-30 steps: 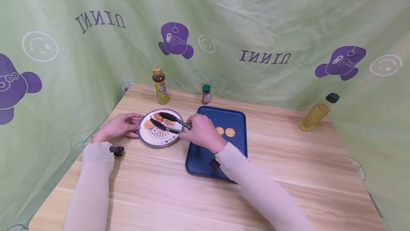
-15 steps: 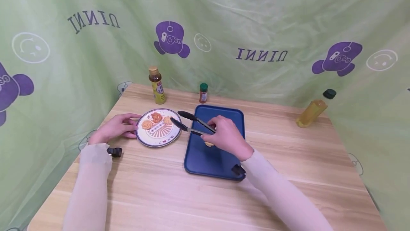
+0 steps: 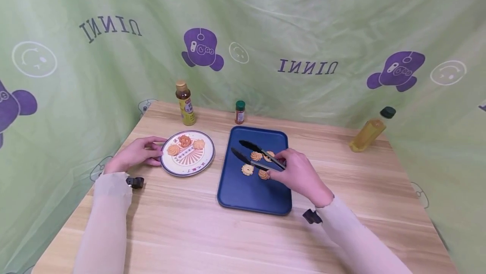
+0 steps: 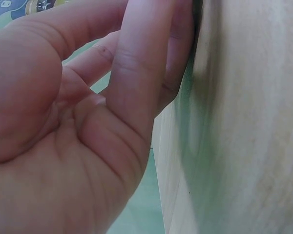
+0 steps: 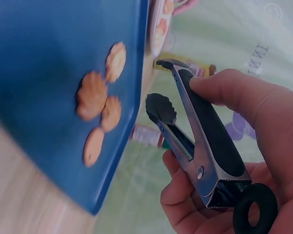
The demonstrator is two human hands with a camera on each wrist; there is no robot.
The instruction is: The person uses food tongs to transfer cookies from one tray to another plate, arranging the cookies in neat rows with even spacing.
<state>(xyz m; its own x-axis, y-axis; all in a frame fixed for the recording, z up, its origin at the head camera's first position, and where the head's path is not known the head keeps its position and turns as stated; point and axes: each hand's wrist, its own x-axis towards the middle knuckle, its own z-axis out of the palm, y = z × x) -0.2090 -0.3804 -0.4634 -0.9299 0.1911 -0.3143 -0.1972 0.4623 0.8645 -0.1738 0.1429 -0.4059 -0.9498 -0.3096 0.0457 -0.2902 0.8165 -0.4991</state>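
My left hand (image 3: 138, 153) holds the left rim of a round white plate (image 3: 178, 169) with a blue edge; the left wrist view shows bent fingers (image 4: 139, 58) but not the plate. Three cookies lie on the plate: a swirl (image 3: 173, 150), a darker pretzel-like one (image 3: 184, 140) and a pale one (image 3: 199, 144). In my right hand (image 3: 301, 173) I grip black-and-steel tongs (image 5: 205, 122), tips apart with nothing between them. The tongs hover over a blue tray (image 3: 247, 196) bearing several cookies, among them a ring-shaped one (image 3: 247, 169) and swirls (image 3: 256, 156).
Behind the plate stands a yellow-labelled sauce bottle (image 3: 186, 105). A small green-capped spice jar (image 3: 240, 112) is behind the tray. An oil bottle (image 3: 367, 132) stands at the table's right. Green printed cloth (image 3: 303, 20) hangs along the back.
My right hand has drawn the tongs rightward from over the plate to above the tray. The pale cookie is visible at the plate's upper right. The left hand stays at the rim.
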